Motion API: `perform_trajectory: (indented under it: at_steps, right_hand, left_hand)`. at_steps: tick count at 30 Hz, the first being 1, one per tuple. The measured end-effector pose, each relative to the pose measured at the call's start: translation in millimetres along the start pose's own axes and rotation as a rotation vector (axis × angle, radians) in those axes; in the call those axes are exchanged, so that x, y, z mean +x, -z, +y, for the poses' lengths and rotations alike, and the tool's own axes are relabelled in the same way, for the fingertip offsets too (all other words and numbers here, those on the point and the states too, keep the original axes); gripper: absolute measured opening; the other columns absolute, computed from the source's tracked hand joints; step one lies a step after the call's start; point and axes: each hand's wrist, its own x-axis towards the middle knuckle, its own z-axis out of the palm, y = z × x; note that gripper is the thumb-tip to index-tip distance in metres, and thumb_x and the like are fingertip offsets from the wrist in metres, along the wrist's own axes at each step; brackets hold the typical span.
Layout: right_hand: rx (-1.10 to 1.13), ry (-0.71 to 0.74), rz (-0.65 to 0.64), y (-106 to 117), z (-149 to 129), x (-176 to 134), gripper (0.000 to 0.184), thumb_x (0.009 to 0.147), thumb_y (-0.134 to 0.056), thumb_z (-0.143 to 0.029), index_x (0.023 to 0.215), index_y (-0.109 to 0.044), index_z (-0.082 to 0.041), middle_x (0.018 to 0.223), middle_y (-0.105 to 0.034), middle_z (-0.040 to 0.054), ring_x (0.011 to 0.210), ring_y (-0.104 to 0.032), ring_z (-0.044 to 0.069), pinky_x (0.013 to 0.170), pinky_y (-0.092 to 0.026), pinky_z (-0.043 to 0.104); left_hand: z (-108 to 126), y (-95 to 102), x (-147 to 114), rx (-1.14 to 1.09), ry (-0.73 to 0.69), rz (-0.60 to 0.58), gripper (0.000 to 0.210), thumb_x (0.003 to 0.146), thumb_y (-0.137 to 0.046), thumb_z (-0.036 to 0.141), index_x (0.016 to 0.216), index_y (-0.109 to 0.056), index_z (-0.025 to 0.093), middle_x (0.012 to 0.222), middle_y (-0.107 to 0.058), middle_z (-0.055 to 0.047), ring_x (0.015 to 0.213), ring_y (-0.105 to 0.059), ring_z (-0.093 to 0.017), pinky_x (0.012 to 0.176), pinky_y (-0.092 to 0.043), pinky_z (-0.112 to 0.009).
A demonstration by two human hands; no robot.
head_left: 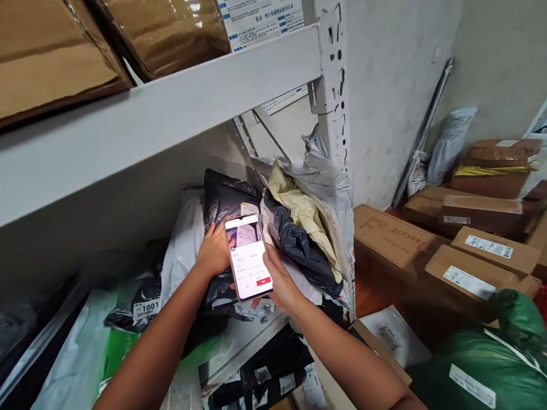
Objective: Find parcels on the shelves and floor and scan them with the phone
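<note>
My right hand [281, 279] is closed around a smartphone [249, 259], its thumb at the right edge of the lit screen. The screen has a picture of a label at the top, text below and a red button. Behind the phone leans a black plastic mailing bag [227, 192] with a pale label [249, 209] just above the phone's top edge. On that bag lies my left hand [214, 251], its visible fingers stretched out; the phone hides the rest. A white mailing bag [185, 230] stands to the left, and a cream bag [297, 203] leans to the right.
A white shelf beam [167, 113] crosses above my hands, with cardboard boxes [164, 22] on top. The perforated shelf post [335, 78] rises at the right. Several boxes [393, 241] and a green sack [491, 376] lie on the floor. More bagged parcels [74, 341] stand at left.
</note>
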Motion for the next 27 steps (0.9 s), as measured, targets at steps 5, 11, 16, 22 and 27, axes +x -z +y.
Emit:
perform_trajectory:
  at_steps: [5,11,16,22,27]
  right_hand:
    - [-0.005,0.000,-0.002,0.3,-1.4,-0.7,0.047,0.092,-0.045,-0.053,0.133,-0.033,-0.035,0.114,-0.067,0.0076,0.065,-0.071,0.022,0.033,-0.051,0.025]
    - [0.010,-0.014,-0.004,0.7,-2.0,-0.8,0.049,0.091,-0.045,-0.053,0.135,-0.030,-0.035,0.113,-0.067,0.0081,0.066,-0.071,0.023,0.033,-0.051,0.026]
    - [-0.002,-0.022,0.000,1.9,-0.7,-0.1,0.046,0.092,-0.044,-0.053,0.133,-0.032,-0.035,0.106,-0.068,0.0063,0.065,-0.071,0.023,0.033,-0.051,0.025]
    - [0.018,-0.010,-0.033,3.3,-4.2,0.7,0.045,0.094,-0.038,-0.052,0.134,-0.032,-0.034,0.109,-0.068,0.0082,0.065,-0.071,0.024,0.032,-0.050,0.025]
    - [0.077,-0.011,-0.042,6.2,-6.3,1.1,0.044,0.095,-0.038,-0.050,0.135,-0.032,-0.034,0.113,-0.067,0.0092,0.069,-0.072,0.025,0.032,-0.051,0.025]
  left_hand:
    - [3.2,3.8,0.7,0.018,0.008,-0.003,0.044,0.090,-0.039,0.023,0.129,-0.055,0.012,0.125,-0.062,-0.016,0.128,-0.048,-0.030,0.113,-0.028,-0.050]
    - [3.0,2.8,0.7,0.054,-0.019,-0.002,0.042,0.090,-0.035,0.022,0.124,-0.058,0.010,0.123,-0.061,-0.018,0.130,-0.044,-0.031,0.111,-0.029,-0.053]
    - [1.5,0.8,0.4,0.066,-0.037,0.006,0.041,0.089,-0.038,0.022,0.122,-0.060,0.012,0.122,-0.063,-0.017,0.130,-0.044,-0.031,0.110,-0.030,-0.053]
    - [1.6,0.8,-0.8,0.108,-0.070,-0.007,0.038,0.090,-0.038,0.025,0.108,-0.067,0.009,0.115,-0.065,-0.019,0.128,-0.046,-0.034,0.110,-0.030,-0.055]
    - [2.0,0.0,-2.1,0.185,-0.100,0.009,0.042,0.090,-0.035,0.025,0.104,-0.068,0.004,0.117,-0.064,-0.024,0.129,-0.045,-0.036,0.107,-0.034,-0.056]
